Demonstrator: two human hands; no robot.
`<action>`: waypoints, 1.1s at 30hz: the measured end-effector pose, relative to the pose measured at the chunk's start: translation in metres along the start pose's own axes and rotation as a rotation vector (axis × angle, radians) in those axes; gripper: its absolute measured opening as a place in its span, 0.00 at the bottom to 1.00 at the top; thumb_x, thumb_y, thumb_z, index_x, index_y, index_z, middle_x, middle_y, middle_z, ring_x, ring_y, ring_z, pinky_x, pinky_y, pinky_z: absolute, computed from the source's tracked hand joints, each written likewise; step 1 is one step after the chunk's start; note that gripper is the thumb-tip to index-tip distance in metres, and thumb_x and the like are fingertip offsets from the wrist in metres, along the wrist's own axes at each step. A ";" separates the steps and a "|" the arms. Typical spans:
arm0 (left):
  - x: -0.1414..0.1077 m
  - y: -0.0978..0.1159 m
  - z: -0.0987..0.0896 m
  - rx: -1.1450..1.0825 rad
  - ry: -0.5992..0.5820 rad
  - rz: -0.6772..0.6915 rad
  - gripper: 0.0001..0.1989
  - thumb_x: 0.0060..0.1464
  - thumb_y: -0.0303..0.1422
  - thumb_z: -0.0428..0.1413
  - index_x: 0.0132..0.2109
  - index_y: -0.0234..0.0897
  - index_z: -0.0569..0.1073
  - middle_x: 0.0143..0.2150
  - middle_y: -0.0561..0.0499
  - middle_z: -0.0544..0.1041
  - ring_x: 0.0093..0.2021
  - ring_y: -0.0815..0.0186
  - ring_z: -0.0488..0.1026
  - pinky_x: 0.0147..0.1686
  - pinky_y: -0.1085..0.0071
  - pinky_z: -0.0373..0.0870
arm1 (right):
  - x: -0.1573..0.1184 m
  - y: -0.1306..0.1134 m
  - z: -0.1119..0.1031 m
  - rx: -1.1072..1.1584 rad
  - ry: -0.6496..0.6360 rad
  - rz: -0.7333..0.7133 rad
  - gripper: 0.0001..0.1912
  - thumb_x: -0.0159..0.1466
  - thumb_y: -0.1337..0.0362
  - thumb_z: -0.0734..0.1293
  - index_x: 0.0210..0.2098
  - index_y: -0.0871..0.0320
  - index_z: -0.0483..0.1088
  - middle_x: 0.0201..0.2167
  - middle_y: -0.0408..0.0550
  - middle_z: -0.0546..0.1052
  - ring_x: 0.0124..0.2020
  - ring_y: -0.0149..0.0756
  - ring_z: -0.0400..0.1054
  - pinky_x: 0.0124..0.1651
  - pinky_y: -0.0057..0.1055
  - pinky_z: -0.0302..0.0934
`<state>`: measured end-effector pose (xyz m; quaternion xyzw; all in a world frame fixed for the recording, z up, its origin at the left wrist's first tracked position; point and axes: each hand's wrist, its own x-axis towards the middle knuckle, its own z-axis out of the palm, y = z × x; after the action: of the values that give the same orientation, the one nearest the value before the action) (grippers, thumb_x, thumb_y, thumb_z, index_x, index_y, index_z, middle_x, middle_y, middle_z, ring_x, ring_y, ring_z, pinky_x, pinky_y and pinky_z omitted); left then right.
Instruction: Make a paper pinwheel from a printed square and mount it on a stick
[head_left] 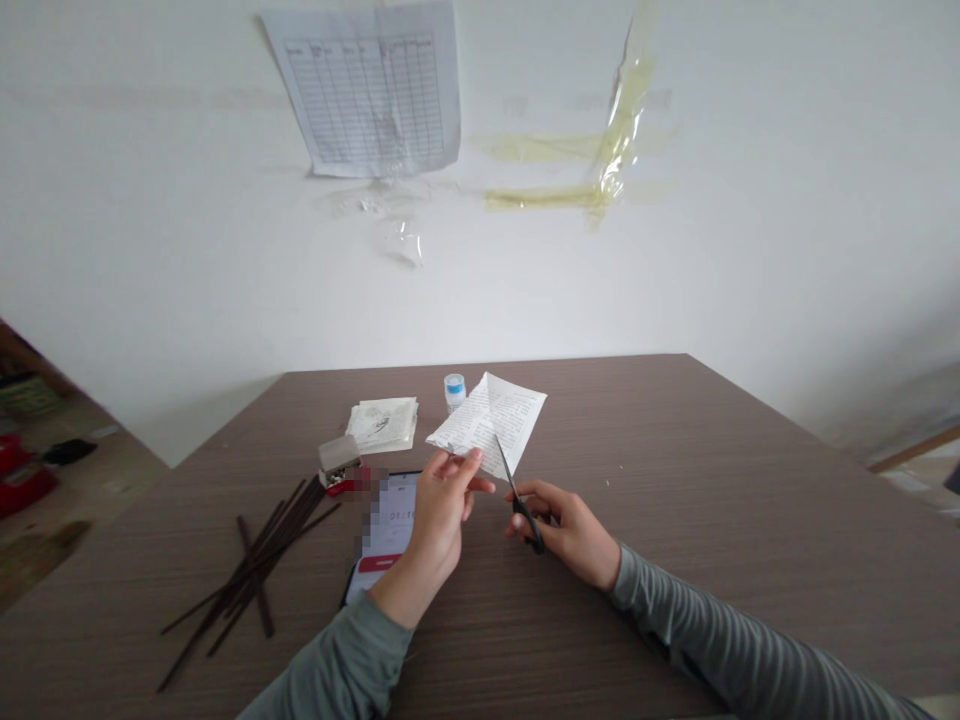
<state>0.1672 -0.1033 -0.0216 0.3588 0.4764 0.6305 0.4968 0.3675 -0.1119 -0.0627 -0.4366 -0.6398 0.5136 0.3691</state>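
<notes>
My left hand (442, 515) pinches a folded sheet of printed paper (487, 420) between thumb and fingers at its lower left. My right hand (570, 530) grips black-handled scissors (525, 510) by the handles, partly hiding them. The narrow blades (506, 475) point up and away from me, and their tip reaches the paper's lower edge. The sheet's text is too small to read.
On the brown wood-grain table (675, 470) lie a smartphone (382, 535), several dark sticks (255, 570), a small paper stack (382, 423), a blue-capped bottle (454, 392) and a grey-and-red object (337, 470). A taped paper chart (367, 88) hangs on the wall beyond.
</notes>
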 end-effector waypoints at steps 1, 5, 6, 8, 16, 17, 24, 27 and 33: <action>0.000 0.000 0.000 0.001 -0.007 0.001 0.36 0.38 0.53 0.89 0.34 0.43 0.72 0.33 0.58 0.81 0.26 0.65 0.85 0.19 0.78 0.51 | 0.000 0.000 0.000 -0.003 -0.003 -0.001 0.37 0.60 0.25 0.85 0.50 0.47 0.87 0.35 0.55 0.92 0.33 0.57 0.82 0.40 0.51 0.79; 0.000 -0.002 -0.001 0.002 -0.022 0.008 0.38 0.39 0.56 0.89 0.34 0.43 0.72 0.34 0.57 0.83 0.26 0.66 0.85 0.19 0.79 0.52 | -0.002 -0.003 0.001 -0.021 -0.005 -0.005 0.37 0.61 0.23 0.84 0.50 0.46 0.87 0.35 0.56 0.93 0.34 0.59 0.84 0.42 0.53 0.81; -0.001 -0.002 -0.001 0.003 -0.019 0.007 0.38 0.38 0.56 0.90 0.33 0.43 0.72 0.33 0.57 0.83 0.25 0.66 0.85 0.19 0.79 0.52 | -0.002 -0.004 0.001 -0.023 -0.003 -0.002 0.37 0.62 0.23 0.84 0.50 0.46 0.87 0.35 0.56 0.93 0.34 0.60 0.84 0.43 0.54 0.81; -0.001 -0.001 -0.001 0.001 -0.015 0.006 0.38 0.38 0.55 0.89 0.33 0.43 0.71 0.32 0.58 0.81 0.25 0.66 0.85 0.19 0.79 0.52 | -0.002 -0.005 0.001 -0.020 0.000 0.003 0.36 0.62 0.24 0.84 0.50 0.47 0.87 0.35 0.56 0.92 0.34 0.61 0.84 0.44 0.56 0.81; -0.002 0.001 0.000 0.003 -0.015 0.002 0.36 0.40 0.53 0.87 0.33 0.43 0.70 0.34 0.56 0.83 0.25 0.66 0.84 0.20 0.78 0.50 | -0.003 -0.010 0.001 -0.028 0.018 0.000 0.39 0.60 0.20 0.83 0.49 0.47 0.89 0.34 0.56 0.93 0.33 0.60 0.83 0.42 0.55 0.81; -0.002 0.001 0.000 0.005 -0.015 0.001 0.35 0.40 0.52 0.87 0.33 0.44 0.70 0.33 0.57 0.82 0.25 0.66 0.84 0.20 0.78 0.51 | -0.004 -0.010 0.001 -0.026 0.018 0.000 0.40 0.60 0.20 0.83 0.49 0.47 0.89 0.34 0.57 0.93 0.33 0.61 0.84 0.42 0.55 0.80; -0.001 0.000 -0.001 0.002 -0.010 -0.007 0.38 0.38 0.54 0.89 0.33 0.43 0.70 0.32 0.60 0.79 0.25 0.65 0.85 0.20 0.78 0.51 | -0.004 -0.010 0.002 -0.008 0.009 0.009 0.40 0.60 0.20 0.83 0.49 0.47 0.87 0.35 0.57 0.93 0.34 0.60 0.84 0.42 0.54 0.79; -0.001 0.000 -0.001 0.004 -0.015 -0.003 0.38 0.38 0.55 0.89 0.33 0.43 0.70 0.31 0.60 0.79 0.25 0.65 0.85 0.20 0.78 0.51 | -0.003 -0.010 0.003 -0.004 0.016 0.011 0.41 0.58 0.19 0.83 0.49 0.47 0.87 0.34 0.56 0.93 0.33 0.60 0.84 0.41 0.54 0.80; -0.001 -0.001 -0.001 0.015 -0.019 -0.007 0.35 0.39 0.54 0.88 0.34 0.42 0.74 0.32 0.58 0.81 0.25 0.65 0.84 0.20 0.78 0.51 | -0.003 -0.010 0.002 0.001 0.022 0.007 0.39 0.59 0.23 0.84 0.50 0.47 0.88 0.34 0.56 0.92 0.33 0.60 0.83 0.41 0.55 0.80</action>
<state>0.1669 -0.1049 -0.0228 0.3668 0.4775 0.6219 0.5007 0.3646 -0.1164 -0.0536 -0.4443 -0.6340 0.5102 0.3745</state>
